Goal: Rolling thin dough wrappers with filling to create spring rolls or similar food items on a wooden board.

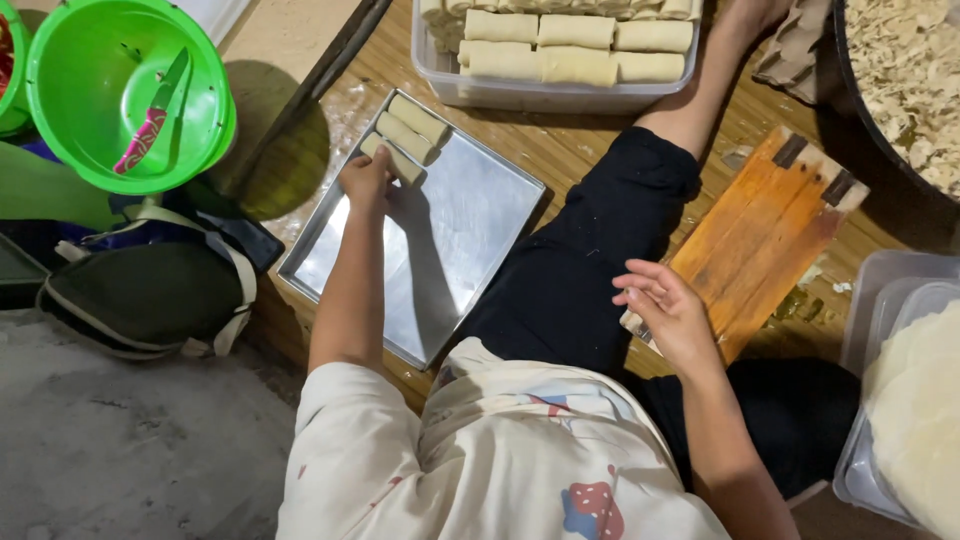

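Note:
My left hand reaches out over a square metal tray and holds a pale rolled pastry at the tray's far left corner. Two more rolls lie side by side just beyond it on the tray. My right hand hovers with its fingers apart and nothing in it, above the near end of a wooden cutting board. My leg in black cloth stretches between the tray and the board.
A clear plastic tub full of stacked rolls stands beyond the tray. A green bowl with a pink-handled knife sits far left, above a dark bag. At right are a dark pan of shredded filling and a tub of round wrappers.

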